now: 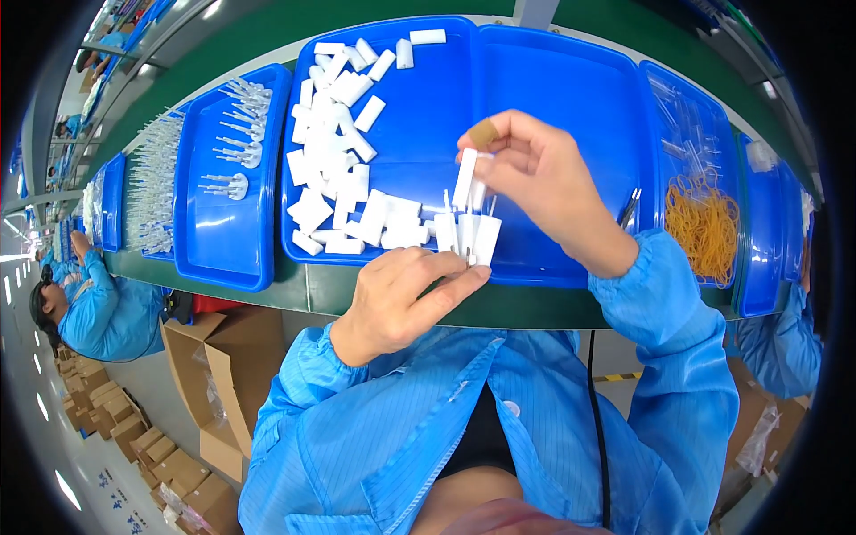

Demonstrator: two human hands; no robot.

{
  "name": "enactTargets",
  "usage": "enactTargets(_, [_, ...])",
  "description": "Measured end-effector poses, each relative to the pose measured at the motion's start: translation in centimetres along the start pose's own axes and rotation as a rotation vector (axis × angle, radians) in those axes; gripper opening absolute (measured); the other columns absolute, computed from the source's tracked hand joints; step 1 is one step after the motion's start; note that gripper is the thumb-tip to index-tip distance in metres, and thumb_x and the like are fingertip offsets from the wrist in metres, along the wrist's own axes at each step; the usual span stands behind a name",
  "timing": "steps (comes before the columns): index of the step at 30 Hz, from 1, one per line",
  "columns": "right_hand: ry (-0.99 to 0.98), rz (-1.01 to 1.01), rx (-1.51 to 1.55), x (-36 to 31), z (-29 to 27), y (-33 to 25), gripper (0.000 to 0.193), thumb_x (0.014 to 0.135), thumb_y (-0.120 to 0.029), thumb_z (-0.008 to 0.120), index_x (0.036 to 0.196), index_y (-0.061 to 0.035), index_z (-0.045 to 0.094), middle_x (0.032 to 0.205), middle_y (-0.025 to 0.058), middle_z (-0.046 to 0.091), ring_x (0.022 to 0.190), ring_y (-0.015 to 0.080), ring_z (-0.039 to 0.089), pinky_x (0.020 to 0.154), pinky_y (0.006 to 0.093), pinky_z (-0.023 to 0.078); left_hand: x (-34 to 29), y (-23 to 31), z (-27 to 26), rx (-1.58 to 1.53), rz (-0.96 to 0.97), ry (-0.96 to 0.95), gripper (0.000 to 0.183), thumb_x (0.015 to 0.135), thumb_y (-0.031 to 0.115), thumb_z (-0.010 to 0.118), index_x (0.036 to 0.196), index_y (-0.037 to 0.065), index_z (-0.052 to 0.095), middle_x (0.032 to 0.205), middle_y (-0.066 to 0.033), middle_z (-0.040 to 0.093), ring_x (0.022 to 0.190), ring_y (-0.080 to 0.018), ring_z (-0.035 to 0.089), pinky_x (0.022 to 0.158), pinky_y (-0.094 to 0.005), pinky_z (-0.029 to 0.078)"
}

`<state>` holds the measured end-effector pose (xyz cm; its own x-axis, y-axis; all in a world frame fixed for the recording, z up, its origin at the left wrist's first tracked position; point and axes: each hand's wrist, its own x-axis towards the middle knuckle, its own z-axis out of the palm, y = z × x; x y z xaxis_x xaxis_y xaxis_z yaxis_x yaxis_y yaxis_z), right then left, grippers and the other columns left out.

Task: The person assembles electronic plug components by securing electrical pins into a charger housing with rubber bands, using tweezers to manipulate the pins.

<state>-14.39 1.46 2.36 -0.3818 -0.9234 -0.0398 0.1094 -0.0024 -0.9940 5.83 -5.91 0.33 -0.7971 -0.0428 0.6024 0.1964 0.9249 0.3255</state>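
My left hand [406, 299] is closed around the lower part of a pronged white piece [467, 236]. White rectangular blocks stand on it, and thin prongs stick up between them; its base is hidden by my fingers. Above it, my right hand [544, 174] pinches a white block [465, 178] between thumb and fingers, held upright just over the prongs. A tan wrap [482, 135] covers one right fingertip. Whether this block touches a prong, I cannot tell. Beside my left hand, many loose white blocks [334, 134] lie heaped in a blue tray [428, 116].
Another blue tray [562, 80] adjoins on the right, with tweezers [629, 207] at its edge. Farther right, a tray holds clear tubes [687, 116] and yellow rubber bands [702, 227]. Pronged white pieces [241, 147] fill trays at left. Cardboard boxes [218, 383] and a co-worker [98, 308] are at left.
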Motion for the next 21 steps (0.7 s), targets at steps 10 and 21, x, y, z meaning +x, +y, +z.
enactTargets(10, [-0.066, -0.287, -0.295, -1.5, -1.4, 0.1, 0.014, 0.087, 0.0, 0.058, 0.099, 0.0015, 0.064, 0.094, 0.0101, 0.068, 0.085, 0.019, 0.067, 0.074, 0.03, 0.054, 0.3, 0.7, 0.1, 0.032, 0.004, -0.051, 0.035, 0.071, 0.009, 0.071, 0.106, 0.01, 0.072, 0.092, -0.0008, 0.062, 0.068, -0.0138, 0.055, 0.055, -0.0276, 0.044])
enactTargets(21, [-0.117, -0.378, -0.491, -2.6, -2.0, -0.8, 0.012, 0.089, -0.002, 0.057, 0.097, -0.0007, 0.066, 0.093, 0.0109, 0.069, 0.086, 0.024, 0.067, 0.073, 0.0328, 0.053, 0.6, 0.7, 0.2, 0.05, 0.026, -0.106, 0.036, 0.071, 0.01, 0.071, 0.107, 0.009, 0.072, 0.093, -0.0014, 0.062, 0.072, -0.0138, 0.057, 0.057, -0.0274, 0.045])
